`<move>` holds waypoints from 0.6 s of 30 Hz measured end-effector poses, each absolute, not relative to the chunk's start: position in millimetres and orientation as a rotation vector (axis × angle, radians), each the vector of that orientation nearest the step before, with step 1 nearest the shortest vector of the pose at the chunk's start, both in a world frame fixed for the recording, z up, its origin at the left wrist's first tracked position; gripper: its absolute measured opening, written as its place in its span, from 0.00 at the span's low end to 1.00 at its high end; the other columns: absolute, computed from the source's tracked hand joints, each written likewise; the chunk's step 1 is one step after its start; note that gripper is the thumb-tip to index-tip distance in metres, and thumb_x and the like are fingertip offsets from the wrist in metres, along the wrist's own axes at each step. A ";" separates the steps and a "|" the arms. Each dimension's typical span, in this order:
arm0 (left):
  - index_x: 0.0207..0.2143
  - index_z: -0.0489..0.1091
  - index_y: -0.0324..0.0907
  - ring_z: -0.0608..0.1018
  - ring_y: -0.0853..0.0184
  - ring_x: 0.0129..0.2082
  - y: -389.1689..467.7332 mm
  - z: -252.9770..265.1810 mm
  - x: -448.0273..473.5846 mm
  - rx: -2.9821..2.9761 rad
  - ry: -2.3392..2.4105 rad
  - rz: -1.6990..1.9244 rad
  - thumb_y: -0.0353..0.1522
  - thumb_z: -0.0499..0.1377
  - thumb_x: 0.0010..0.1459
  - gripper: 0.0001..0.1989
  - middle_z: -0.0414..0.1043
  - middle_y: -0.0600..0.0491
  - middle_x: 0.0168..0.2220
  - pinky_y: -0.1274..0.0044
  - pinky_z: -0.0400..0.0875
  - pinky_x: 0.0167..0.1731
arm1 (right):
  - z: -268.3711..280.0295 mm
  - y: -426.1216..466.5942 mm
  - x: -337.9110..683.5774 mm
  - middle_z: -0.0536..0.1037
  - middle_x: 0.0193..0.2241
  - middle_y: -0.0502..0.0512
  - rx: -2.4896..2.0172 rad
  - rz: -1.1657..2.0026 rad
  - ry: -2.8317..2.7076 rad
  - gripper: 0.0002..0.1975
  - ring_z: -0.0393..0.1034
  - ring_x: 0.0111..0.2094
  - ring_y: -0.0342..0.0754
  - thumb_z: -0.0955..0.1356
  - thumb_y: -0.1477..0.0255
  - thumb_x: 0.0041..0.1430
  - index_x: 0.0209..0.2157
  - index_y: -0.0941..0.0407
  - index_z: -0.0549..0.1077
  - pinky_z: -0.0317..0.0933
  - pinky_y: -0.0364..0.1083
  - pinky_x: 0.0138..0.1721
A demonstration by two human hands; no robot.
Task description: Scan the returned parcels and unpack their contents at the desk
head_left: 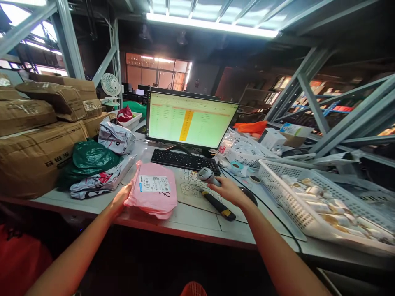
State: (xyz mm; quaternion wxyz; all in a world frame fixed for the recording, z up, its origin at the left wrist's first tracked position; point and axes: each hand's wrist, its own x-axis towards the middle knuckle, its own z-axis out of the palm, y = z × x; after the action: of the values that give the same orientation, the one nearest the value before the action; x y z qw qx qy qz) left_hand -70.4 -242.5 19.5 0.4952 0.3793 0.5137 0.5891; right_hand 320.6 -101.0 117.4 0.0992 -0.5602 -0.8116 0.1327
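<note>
Two parts of the work look done: the pink parcel (151, 200) is wrapped, with no open mouth showing on the sides in view, and a printed label (156, 183) is stuck on its upper face. What is left seems to lie with the scanner (207, 176), which is up in the right hand (230, 190) with its head to the left, on the parcel's side. Whether the label has been read cannot be told; the screen (191, 119) shows a table with one orange column, but its words are too small to make out. On that showing, the work on this parcel seems partway through.

The right hand is closed around the scanner's handle. The left hand (121, 202) is clamped on the parcel's left edge, some of its fingers hidden by the pink wrapping. The two hands are well apart.

The parcel lies near the front edge of the desk (197, 224), left of the scanner and in front of the keyboard (182, 159). It looks plump and roughly square with rounded corners, its thin wrapping creased and gathered along the left side. The label is white with a blue patch at its left end, dark bars and small print, and near its lower right is a black handwritten mark that looks like an 8
</note>
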 end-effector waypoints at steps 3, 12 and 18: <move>0.54 0.76 0.39 0.79 0.47 0.55 -236.9 31.1 -71.4 0.788 1.066 1.303 0.63 0.58 0.55 0.41 0.80 0.41 0.51 0.63 0.73 0.57 | 71.3 -87.2 358.7 0.81 0.42 0.68 -2.068 0.136 -2.189 0.20 0.77 0.45 0.62 0.65 0.59 0.66 0.45 0.62 0.77 0.64 0.50 0.40; 0.58 0.73 0.37 0.84 0.46 0.43 -226.5 66.2 -96.0 1.076 1.366 1.147 0.52 0.70 0.48 0.41 0.81 0.38 0.47 0.64 0.81 0.40 | 79.0 -56.6 348.6 0.73 0.60 0.71 -2.040 -0.120 -2.008 0.27 0.67 0.61 0.60 0.57 0.70 0.69 0.64 0.65 0.67 0.59 0.53 0.61; 0.71 0.59 0.43 0.73 0.40 0.60 -249.2 90.9 -84.4 2.154 1.974 1.108 0.44 0.68 0.52 0.46 0.68 0.41 0.64 0.57 0.68 0.59 | 78.8 24.9 305.3 0.76 0.59 0.62 -1.997 0.127 -2.316 0.27 0.71 0.59 0.55 0.64 0.75 0.63 0.63 0.55 0.72 0.61 0.48 0.59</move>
State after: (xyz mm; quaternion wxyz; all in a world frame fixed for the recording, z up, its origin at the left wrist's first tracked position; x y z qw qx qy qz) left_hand -84.4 -249.2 90.9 0.0085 0.6894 0.6316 0.3546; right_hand 305.3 24.9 78.8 0.0404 -0.6519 -0.7561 0.0416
